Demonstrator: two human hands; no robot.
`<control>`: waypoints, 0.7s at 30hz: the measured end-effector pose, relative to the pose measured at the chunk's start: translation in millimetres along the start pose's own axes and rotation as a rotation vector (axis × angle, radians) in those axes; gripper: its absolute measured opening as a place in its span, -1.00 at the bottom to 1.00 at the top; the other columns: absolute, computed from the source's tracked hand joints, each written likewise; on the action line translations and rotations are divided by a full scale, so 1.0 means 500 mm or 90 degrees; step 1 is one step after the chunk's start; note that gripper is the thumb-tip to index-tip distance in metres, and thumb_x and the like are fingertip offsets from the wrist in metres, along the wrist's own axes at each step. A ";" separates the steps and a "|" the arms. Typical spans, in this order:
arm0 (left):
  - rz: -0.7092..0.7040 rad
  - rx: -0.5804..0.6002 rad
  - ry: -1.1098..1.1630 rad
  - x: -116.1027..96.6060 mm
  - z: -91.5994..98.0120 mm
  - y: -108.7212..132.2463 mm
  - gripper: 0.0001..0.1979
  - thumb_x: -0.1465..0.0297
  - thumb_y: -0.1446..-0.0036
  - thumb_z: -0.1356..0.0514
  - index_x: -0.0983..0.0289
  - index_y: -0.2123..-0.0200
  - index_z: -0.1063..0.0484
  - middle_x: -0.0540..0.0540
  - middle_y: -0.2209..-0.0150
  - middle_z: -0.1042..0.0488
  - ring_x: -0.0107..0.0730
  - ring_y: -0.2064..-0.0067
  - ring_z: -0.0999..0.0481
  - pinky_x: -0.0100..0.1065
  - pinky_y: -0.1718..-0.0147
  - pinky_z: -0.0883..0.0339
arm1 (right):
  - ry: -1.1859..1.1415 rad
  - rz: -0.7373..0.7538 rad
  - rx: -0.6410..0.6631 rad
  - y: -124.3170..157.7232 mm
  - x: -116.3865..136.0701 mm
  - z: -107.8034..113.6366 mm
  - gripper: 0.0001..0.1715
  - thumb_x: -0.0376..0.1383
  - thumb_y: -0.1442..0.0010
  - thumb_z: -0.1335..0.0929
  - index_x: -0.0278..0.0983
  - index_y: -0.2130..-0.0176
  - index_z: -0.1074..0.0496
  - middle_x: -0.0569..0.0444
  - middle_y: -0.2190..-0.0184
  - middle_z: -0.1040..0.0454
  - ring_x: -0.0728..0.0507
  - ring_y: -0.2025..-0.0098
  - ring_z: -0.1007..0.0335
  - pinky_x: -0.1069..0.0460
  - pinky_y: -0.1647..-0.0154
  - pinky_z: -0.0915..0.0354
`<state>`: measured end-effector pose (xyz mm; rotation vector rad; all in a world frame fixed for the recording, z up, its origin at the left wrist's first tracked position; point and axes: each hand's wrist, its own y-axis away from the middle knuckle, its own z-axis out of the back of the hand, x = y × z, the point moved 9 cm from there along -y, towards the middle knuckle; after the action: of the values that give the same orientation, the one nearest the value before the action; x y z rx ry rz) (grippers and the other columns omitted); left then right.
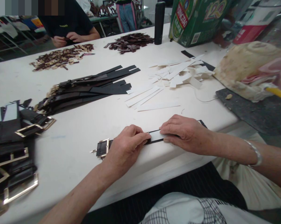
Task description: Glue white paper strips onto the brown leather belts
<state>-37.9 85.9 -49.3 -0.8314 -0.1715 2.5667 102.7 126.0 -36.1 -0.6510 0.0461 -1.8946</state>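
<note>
Two hands work over one black strap at the near edge of the counter. The left hand is closed over the strap, just right of its square metal buckle. The right hand grips the other end, leaving only the strap's tip showing beyond it. Between the hands, a white strip lies flat and straight along the strap, its ends hidden under the fingers.

Counts as far as visible: well left of the left hand, a heap of black buckled straps looks finished, though its exact number cannot be told. Ahead of the hands, a fan of long black straps lies with its metal ends to the left. Ahead and right of the right hand, a scattered pile of white strips looks unused.

Farther ahead, a co-worker's hands hold something small and dark at the counter's far side.
</note>
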 end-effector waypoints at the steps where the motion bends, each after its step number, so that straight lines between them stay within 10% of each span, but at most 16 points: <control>1: -0.011 0.014 -0.025 -0.004 -0.003 0.000 -0.70 0.50 -0.34 -0.09 0.16 -0.02 -0.52 0.11 0.14 -0.43 -0.37 0.14 -0.43 -0.33 0.20 -0.36 | 0.007 -0.006 0.004 0.000 0.000 0.000 -0.89 -0.38 -0.30 -0.37 -0.35 0.16 -0.51 -0.05 0.19 -0.55 -0.19 0.14 -0.41 -0.08 0.08 -0.35; 21: -0.008 0.134 -0.225 -0.002 -0.023 -0.005 -0.53 0.51 -0.27 0.03 0.04 -0.11 -0.48 0.12 0.06 -0.44 -0.19 0.11 -0.42 -0.26 0.25 -0.40 | -0.002 -0.092 -0.022 0.090 -0.084 0.063 -0.88 -0.33 -0.25 -0.44 -0.27 0.16 -0.55 -0.04 0.10 -0.51 -0.14 0.08 -0.41 -0.04 0.04 -0.37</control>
<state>-29.4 87.4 -57.7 -0.2954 -0.0113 2.6424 166.5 151.9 -41.3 -0.6968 0.0309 -2.0354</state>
